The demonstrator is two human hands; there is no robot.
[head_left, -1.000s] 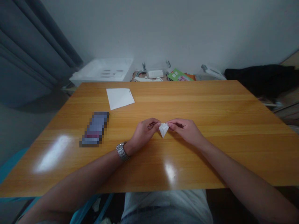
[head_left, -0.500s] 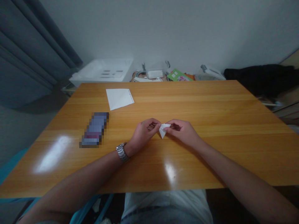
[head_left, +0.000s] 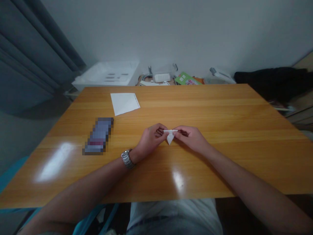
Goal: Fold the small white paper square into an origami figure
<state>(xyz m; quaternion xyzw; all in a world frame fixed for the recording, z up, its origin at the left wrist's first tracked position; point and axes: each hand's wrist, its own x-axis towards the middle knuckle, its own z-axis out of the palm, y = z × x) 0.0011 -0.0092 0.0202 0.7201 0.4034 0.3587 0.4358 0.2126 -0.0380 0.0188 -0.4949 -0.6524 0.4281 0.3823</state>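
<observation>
Between my two hands, over the middle of the wooden table, is a small folded piece of white paper with one point toward me. My left hand, with a metal watch on its wrist, pinches the paper's left corner between thumb and fingers. The right corner is pinched by my right hand. The paper's far edge runs straight across between the thumbs. Its corners are partly covered by my fingertips.
A flat white sheet with a perforated edge lies at the table's far left. Nearer me on the left is a blurred-out dark phone-like object. Behind the table stand a white tub, a green booklet and a black item.
My left thumb has shifted onto the paper's left part, and more of its straight far edge shows. Both hands stay in nearly the same place.
</observation>
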